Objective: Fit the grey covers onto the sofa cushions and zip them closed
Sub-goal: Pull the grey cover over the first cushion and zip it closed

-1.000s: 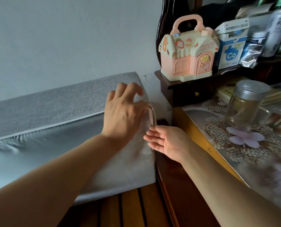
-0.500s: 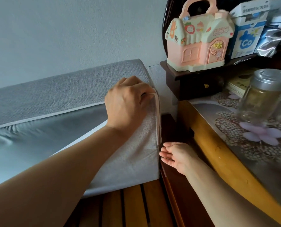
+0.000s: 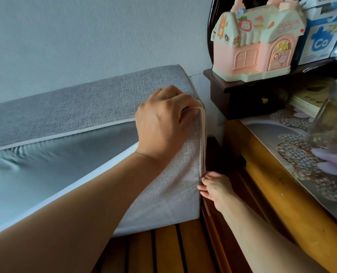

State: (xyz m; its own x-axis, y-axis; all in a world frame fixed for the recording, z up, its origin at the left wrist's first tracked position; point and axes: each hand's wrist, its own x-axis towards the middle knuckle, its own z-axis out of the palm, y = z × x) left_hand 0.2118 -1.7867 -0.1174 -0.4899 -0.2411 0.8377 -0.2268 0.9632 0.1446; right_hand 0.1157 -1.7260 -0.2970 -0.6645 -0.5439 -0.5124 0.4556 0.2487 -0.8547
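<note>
A sofa cushion stands on its long edge against the wall, partly inside a grey woven cover (image 3: 75, 107). The cover's mouth gapes along the front, showing the cushion's smooth grey inner lining (image 3: 51, 168) between the pale zip tapes. My left hand (image 3: 163, 127) grips the cover's edge at the top right corner, fingers curled over the zip tape. Lower down, my right hand (image 3: 215, 188) touches the cushion's right edge near the bottom corner with its fingers straight.
The cushion rests on a wooden slatted sofa seat (image 3: 163, 251). Close on the right is a wooden table edge (image 3: 272, 184) with a patterned mat, a glass jar (image 3: 333, 123), a dark small drawer shelf (image 3: 248, 99) and a pink toy house (image 3: 258, 38).
My left hand has curled tighter on the cover's top right corner. My right hand has slid down the cushion's right edge toward the bottom corner. The camera has moved closer.
</note>
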